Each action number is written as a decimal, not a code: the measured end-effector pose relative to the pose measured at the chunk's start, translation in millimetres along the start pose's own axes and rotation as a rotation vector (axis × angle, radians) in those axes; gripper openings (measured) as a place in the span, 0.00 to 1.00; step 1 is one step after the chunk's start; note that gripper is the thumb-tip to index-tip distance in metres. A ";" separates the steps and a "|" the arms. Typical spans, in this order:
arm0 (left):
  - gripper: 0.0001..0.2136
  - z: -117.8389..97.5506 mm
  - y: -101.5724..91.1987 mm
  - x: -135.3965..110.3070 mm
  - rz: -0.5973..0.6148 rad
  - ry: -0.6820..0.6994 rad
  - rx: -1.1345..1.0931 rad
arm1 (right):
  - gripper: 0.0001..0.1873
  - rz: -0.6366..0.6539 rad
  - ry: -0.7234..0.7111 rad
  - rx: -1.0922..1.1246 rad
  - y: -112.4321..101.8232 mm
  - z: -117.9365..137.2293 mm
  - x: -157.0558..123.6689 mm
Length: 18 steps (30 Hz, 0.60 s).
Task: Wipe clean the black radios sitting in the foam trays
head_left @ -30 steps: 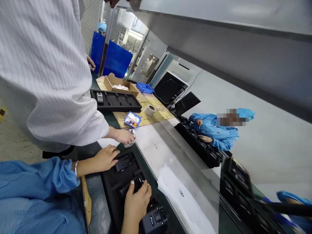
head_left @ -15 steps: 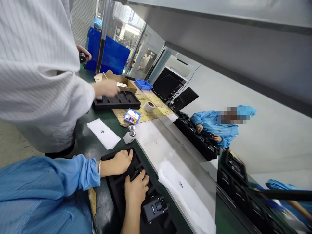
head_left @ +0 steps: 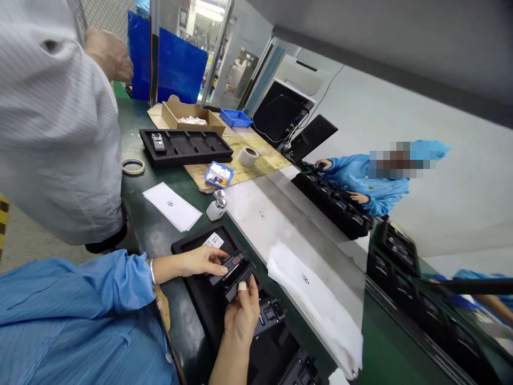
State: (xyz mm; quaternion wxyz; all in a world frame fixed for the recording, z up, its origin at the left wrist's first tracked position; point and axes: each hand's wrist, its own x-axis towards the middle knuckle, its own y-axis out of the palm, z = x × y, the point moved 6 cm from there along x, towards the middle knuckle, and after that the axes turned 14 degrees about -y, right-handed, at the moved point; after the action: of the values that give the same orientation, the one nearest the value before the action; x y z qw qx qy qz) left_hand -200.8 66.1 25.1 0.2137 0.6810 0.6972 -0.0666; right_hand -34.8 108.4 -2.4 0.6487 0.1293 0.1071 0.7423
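Between my two hands is a black handheld device (head_left: pixel 233 274), tilted, with a long opening or open flap and a small red-marked label. My left hand (head_left: pixel 202 262), a bracelet at its wrist, grips the near upper end with thumb and fingers. My right hand (head_left: pixel 243 313) holds the other end from below, its thumb on the edge. Under them lies a black foam tray (head_left: pixel 179 247) with compartments. A white label (head_left: pixel 214 240) shows in its far compartment. Similar devices, one black device (head_left: pixel 269 315) beside my right hand and another lower down, sit in the tray.
A white pump bottle (head_left: pixel 217 207) and a printed white sheet (head_left: pixel 172 206) lie beyond the tray. White bags (head_left: pixel 312 305) rest on the pale strip at right. A person in a whitish coat (head_left: pixel 60 133) stands left, near another black tray (head_left: pixel 186 155). A blue-clad person (head_left: pixel 368 176) works opposite.
My hands were down in the tray; now they hold the device above it. The co-worker's hand has left the far tray, where a device now shows. The view has shifted slightly.
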 end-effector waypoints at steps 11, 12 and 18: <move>0.32 11.4 25.7 -1.4 0.053 0.021 -0.132 | 0.37 -0.152 -0.049 0.007 -5.4 -6.8 -19.7; 0.31 11.2 25.8 -1.2 0.054 0.021 -0.132 | 0.37 -0.159 -0.055 -0.010 -5.8 -6.8 -20.1; 0.31 15.3 24.5 4.2 0.043 0.000 -0.116 | 0.38 -0.206 -0.046 -0.049 -6.4 -6.9 -22.1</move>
State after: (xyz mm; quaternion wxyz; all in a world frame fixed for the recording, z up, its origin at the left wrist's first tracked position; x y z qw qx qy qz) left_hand -173.6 65.7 14.5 0.2541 0.6825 0.6850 -0.0216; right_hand -28.4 87.5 -12.2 0.7269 0.1189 0.0866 0.6709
